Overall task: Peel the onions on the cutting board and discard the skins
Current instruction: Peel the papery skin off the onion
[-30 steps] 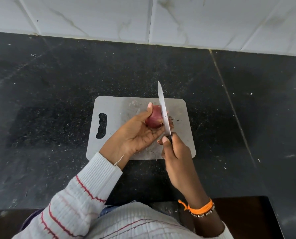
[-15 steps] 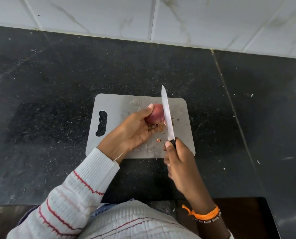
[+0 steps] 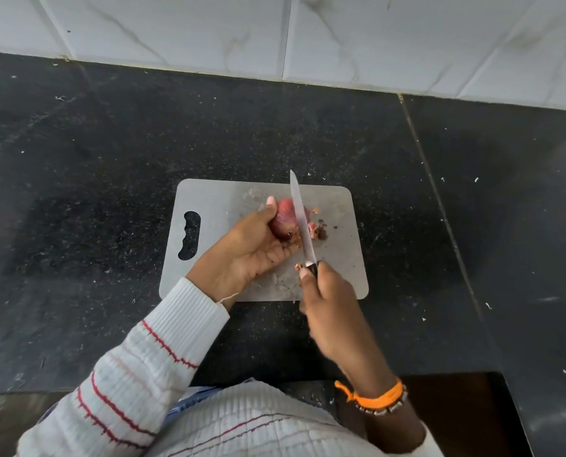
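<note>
The onion (image 3: 286, 219) sits mid-frame on the cutting board (image 3: 341, 258), cupped in my left hand (image 3: 252, 249). My right hand (image 3: 327, 291) grips the knife (image 3: 303, 225), which has just sliced its end; trimmed bits (image 3: 317, 230) now lie beside it, so peeling can start.

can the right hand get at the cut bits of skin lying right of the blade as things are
Probably not yet: the right hand grips the knife, so its fingers are taken. The skin scraps lie uncovered on the cutting board, so once the knife is put down the way looks free.
</note>
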{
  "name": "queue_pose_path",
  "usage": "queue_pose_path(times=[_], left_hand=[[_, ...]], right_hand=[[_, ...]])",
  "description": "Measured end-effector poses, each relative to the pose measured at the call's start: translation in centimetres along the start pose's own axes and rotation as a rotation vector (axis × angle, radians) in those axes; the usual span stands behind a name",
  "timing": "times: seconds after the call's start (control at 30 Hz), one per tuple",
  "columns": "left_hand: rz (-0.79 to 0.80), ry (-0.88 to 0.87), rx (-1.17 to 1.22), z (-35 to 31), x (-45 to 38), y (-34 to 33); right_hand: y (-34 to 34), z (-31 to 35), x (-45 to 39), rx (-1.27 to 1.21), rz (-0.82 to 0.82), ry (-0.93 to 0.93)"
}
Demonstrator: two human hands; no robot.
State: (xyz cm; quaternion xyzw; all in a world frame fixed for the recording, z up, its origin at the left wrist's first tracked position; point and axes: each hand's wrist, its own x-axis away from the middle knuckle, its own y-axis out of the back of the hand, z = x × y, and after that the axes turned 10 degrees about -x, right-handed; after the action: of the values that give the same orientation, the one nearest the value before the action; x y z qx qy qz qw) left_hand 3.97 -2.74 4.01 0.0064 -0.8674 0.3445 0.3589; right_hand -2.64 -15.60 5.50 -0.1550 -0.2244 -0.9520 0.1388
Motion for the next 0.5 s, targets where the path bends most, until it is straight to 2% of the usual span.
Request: queue_pose_path(times=[0.1,0.23,0.3,0.37,0.5], left_hand=[[-0.033,0.065,0.077,0.4,0.0,-0.3],[-0.026,-0.001,0.025,0.4,0.0,-0.4],[-0.060,-0.056,-0.075,0.1,-0.1,-0.1],[-0.115,-0.091,-0.195,-0.1,0.0,0.2],[-0.158,-0.131,-0.381,0.5,0.5,0.4]], right_hand=[[-0.4,-0.8,0.4,0.098,-0.023,0.036],[1.0,-1.1,1.3,-0.211,0.035,-0.100],[2.0,-1.1,1.0,-0.288,-0.045,-0.101],[2.8,-1.3,-0.2,-0.161,-0.150,-0.060],[2.9,-1.9,-4.2,0.282,-0.323,0.001]])
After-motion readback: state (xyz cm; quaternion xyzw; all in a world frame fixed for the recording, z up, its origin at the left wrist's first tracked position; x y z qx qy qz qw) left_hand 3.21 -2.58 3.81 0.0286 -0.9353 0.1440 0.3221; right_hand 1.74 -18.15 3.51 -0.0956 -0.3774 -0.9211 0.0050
